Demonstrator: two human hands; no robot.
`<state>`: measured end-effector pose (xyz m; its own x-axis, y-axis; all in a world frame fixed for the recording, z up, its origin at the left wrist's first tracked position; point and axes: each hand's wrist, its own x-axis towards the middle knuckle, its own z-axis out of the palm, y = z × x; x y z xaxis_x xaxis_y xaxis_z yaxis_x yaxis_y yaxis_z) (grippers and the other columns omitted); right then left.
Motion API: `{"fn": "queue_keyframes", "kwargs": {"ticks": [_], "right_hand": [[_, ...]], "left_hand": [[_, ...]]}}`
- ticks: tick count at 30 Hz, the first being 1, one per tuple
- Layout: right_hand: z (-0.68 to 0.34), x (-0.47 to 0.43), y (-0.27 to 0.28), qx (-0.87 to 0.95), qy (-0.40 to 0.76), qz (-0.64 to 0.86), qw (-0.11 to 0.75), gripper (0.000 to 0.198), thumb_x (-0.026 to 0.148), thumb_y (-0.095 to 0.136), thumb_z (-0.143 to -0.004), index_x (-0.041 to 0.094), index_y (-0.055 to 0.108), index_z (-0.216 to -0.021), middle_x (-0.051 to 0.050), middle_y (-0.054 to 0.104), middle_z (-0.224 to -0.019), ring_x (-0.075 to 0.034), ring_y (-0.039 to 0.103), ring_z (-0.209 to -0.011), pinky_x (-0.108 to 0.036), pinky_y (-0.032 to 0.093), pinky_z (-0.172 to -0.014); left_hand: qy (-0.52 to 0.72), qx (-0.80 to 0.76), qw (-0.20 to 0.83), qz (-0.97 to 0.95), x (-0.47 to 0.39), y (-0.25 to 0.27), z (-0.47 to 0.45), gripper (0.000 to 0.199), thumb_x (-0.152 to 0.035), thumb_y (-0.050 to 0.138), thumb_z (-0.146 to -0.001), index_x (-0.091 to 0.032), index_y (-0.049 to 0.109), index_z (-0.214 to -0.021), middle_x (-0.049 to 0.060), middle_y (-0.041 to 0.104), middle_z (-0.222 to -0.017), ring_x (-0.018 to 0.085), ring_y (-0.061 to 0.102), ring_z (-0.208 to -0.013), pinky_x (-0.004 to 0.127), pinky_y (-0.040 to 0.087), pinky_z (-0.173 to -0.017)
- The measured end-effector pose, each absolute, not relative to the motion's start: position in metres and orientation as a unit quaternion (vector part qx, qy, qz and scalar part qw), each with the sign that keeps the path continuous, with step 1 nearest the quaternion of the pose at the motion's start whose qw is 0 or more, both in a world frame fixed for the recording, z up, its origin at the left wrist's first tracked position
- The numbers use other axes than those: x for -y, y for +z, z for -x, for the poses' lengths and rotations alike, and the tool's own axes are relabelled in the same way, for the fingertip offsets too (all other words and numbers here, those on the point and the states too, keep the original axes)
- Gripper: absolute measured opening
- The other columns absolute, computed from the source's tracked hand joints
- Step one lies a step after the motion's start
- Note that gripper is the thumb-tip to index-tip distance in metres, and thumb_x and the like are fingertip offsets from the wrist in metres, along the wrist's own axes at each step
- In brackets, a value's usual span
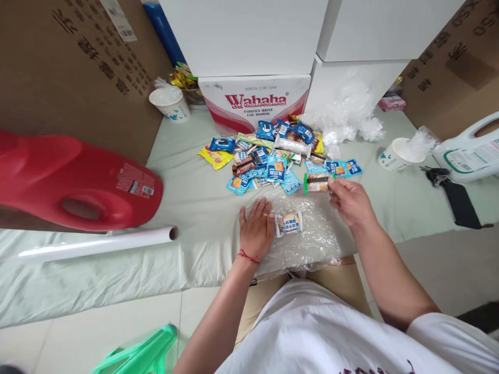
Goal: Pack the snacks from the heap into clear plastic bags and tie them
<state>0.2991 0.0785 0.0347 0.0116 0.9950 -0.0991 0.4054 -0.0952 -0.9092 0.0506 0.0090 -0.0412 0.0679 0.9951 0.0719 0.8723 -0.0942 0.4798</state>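
My left hand (256, 228) lies flat, fingers stretched out, on the left part of a clear plastic sheet (312, 234). Just right of its fingers, a white-and-yellow wrapped biscuit packet (289, 224) rests on that sheet. Between thumb and fingers, my right hand (349, 200) pinches one end of a small snack packet (316, 183) with a brown band and green ends, held over the sheet's far edge. Beyond both hands spreads a pile of wrapped snacks (276, 169) in blue, yellow, brown and white.
A red jug (97, 182) and a white roll (97, 244) lie at left. Behind the snacks stand a Wahaha carton (255, 104) and crumpled clear plastic (346, 114). Paper cups (171, 104) flank both sides. At right are a black phone (462, 205), keys and a white jug (471, 150).
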Motion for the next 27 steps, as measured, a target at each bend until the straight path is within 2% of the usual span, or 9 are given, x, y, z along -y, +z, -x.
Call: {"fn": "queue_keyframes", "kwargs": {"ticks": [2, 4, 7, 10, 14, 18, 20, 24, 27], "right_hand": [[-0.287, -0.049, 0.033, 0.466, 0.563, 0.575, 0.368, 0.051, 0.071, 0.071, -0.079, 0.020, 0.062, -0.079, 0.001, 0.055, -0.068, -0.009, 0.030, -0.047, -0.024, 0.022, -0.043], [-0.273, -0.027, 0.027, 0.425, 0.626, 0.548, 0.357, 0.053, 0.070, 0.079, -0.071, 0.020, 0.060, -0.073, 0.006, 0.044, -0.058, -0.007, 0.024, -0.046, -0.024, 0.017, -0.043], [-0.259, -0.015, 0.013, 0.462, 0.628, 0.532, 0.330, 0.052, 0.069, 0.073, -0.076, 0.020, 0.058, -0.068, 0.008, 0.034, -0.054, -0.008, 0.024, -0.048, -0.024, 0.017, -0.047], [-0.256, -0.018, 0.003, 0.545, 0.564, 0.544, 0.299, 0.044, 0.062, 0.064, -0.086, 0.021, 0.060, -0.071, 0.006, 0.042, -0.058, -0.011, 0.035, -0.053, -0.024, 0.025, -0.051], [-0.262, -0.015, 0.007, 0.650, 0.368, 0.602, 0.281, 0.024, 0.046, 0.063, -0.091, 0.022, 0.068, -0.094, -0.001, 0.063, -0.080, -0.016, 0.052, -0.063, -0.028, 0.042, -0.061], [-0.284, 0.017, 0.019, 0.714, 0.267, 0.588, 0.270, 0.023, 0.045, 0.054, -0.100, 0.027, 0.067, -0.105, -0.006, 0.066, -0.092, -0.021, 0.061, -0.072, -0.036, 0.052, -0.069], [-0.296, 0.038, 0.015, 0.771, 0.236, 0.536, 0.250, 0.027, 0.049, 0.060, -0.098, 0.030, 0.067, -0.116, -0.008, 0.069, -0.100, -0.027, 0.066, -0.090, -0.042, 0.057, -0.080], [-0.305, 0.068, -0.009, 0.867, 0.135, 0.444, 0.184, 0.064, 0.039, 0.077, -0.088, 0.030, 0.053, -0.147, -0.014, 0.059, -0.144, -0.036, 0.053, -0.133, -0.061, 0.046, -0.112], [-0.298, 0.073, -0.026, 0.889, 0.081, 0.414, 0.177, 0.061, 0.017, 0.069, -0.091, 0.029, 0.053, -0.149, -0.012, 0.056, -0.151, -0.033, 0.049, -0.138, -0.064, 0.037, -0.121]], "left_hand": [[0.197, -0.656, 0.156, -0.712, -0.009, -0.041, -0.050, 0.054, -0.036, 0.022, -0.109, -0.024, 0.055, -0.150, 0.008, 0.048, -0.161, 0.024, 0.041, -0.153, 0.059, 0.015, -0.130], [0.197, -0.656, 0.158, -0.711, -0.009, -0.041, -0.050, 0.055, -0.036, 0.021, -0.109, -0.024, 0.055, -0.150, 0.009, 0.048, -0.161, 0.024, 0.040, -0.153, 0.058, 0.014, -0.130], [0.199, -0.654, 0.160, -0.712, -0.009, -0.041, -0.049, 0.056, -0.037, 0.020, -0.109, -0.024, 0.054, -0.151, 0.009, 0.048, -0.161, 0.024, 0.040, -0.153, 0.057, 0.014, -0.130], [0.202, -0.652, 0.163, -0.713, -0.009, -0.043, -0.048, 0.056, -0.037, 0.019, -0.109, -0.025, 0.052, -0.152, 0.009, 0.048, -0.161, 0.023, 0.040, -0.153, 0.057, 0.014, -0.130], [0.216, -0.653, 0.175, -0.705, -0.009, -0.043, -0.047, 0.056, -0.038, 0.019, -0.109, -0.023, 0.051, -0.152, 0.010, 0.047, -0.163, 0.023, 0.039, -0.154, 0.058, 0.013, -0.130], [0.257, -0.654, 0.235, -0.672, -0.011, -0.039, -0.041, 0.057, -0.039, 0.018, -0.109, -0.022, 0.051, -0.152, 0.009, 0.046, -0.163, 0.022, 0.036, -0.156, 0.058, 0.018, -0.130], [0.276, -0.647, 0.271, -0.658, -0.015, -0.036, -0.034, 0.055, -0.041, 0.022, -0.109, -0.023, 0.056, -0.147, 0.008, 0.050, -0.161, 0.022, 0.037, -0.155, 0.055, 0.021, -0.131], [0.332, -0.604, 0.334, -0.643, -0.028, -0.032, -0.020, 0.048, -0.046, 0.040, -0.103, -0.021, 0.067, -0.135, 0.007, 0.060, -0.152, 0.022, 0.040, -0.154, 0.046, 0.029, -0.130], [0.369, -0.590, 0.390, -0.603, -0.039, -0.030, -0.011, 0.045, -0.045, 0.051, -0.097, -0.020, 0.070, -0.129, 0.008, 0.063, -0.148, 0.023, 0.042, -0.152, 0.044, 0.032, -0.128]]}}
